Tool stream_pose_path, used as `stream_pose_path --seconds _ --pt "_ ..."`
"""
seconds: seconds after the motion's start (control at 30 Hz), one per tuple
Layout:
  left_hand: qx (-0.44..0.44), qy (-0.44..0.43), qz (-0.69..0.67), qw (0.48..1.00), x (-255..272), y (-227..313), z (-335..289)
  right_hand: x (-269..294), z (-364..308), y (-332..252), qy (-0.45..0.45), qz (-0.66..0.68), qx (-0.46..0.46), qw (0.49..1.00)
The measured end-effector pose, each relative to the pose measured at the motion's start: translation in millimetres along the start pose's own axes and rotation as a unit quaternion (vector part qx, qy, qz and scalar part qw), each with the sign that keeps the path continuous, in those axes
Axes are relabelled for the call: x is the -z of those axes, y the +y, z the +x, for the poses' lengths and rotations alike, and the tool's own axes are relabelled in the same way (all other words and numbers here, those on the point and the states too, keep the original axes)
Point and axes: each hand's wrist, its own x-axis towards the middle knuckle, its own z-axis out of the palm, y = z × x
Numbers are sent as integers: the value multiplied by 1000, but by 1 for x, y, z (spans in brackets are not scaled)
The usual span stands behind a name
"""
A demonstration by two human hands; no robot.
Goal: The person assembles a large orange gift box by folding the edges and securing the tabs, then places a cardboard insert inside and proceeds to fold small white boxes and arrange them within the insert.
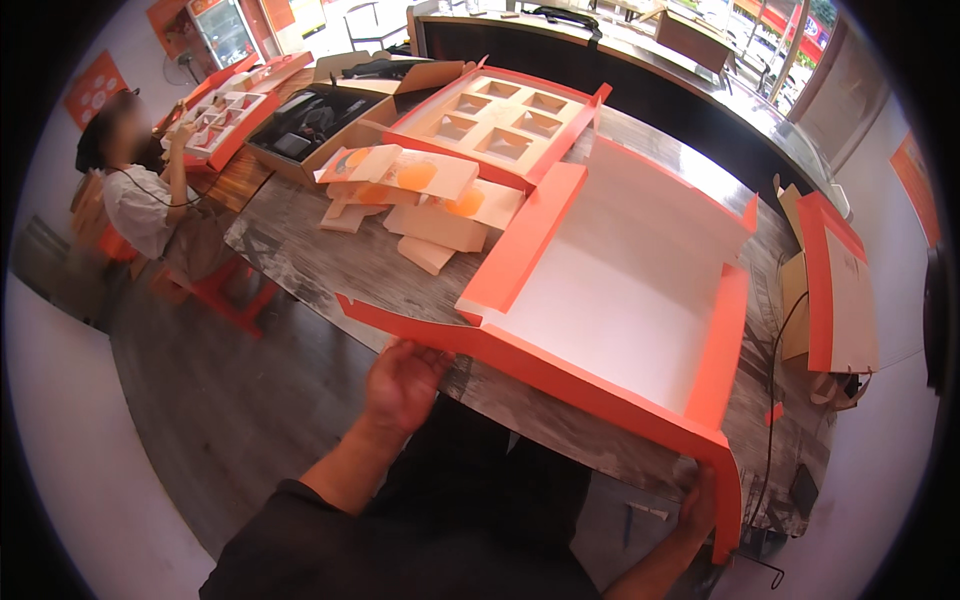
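A large orange-red cardboard box (620, 290) with a white inside lies partly folded on the table in front of me. Its two side walls stand up, and the long near flap (560, 372) runs past the table's front edge. My left hand (405, 385) is at the left part of this flap, fingers curled against its lower edge. At the flap's bent right end is my right hand (697, 500), gripping it from behind; the cardboard hides some of its fingers.
Flat printed cardboard pieces (425, 195) are piled left of the box. Behind them sit a box with a square-holed insert (500, 120) and a carton holding a black item (325, 125). A cable (775, 400) crosses the table's right side. Another person (140, 190) works at the far left.
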Motion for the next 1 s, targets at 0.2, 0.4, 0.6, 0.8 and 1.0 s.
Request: stream_pose_path --seconds 0.2,0.4,0.6,0.8,1.0 --pt "-145 -101 147 973 9 -16 -1 -80 9 -103 -27 -346 275 897" --pt "-217 -243 489 809 -13 10 4 -68 27 -93 -96 -454 344 816" --pt "-309 -295 627 651 -21 39 21 -66 26 -87 -103 -363 342 861" --pt "-364 -267 774 444 -8 87 33 -56 31 -89 46 -389 353 850" --pt "-303 -297 752 504 -50 106 59 -60 49 -130 30 -327 252 910"
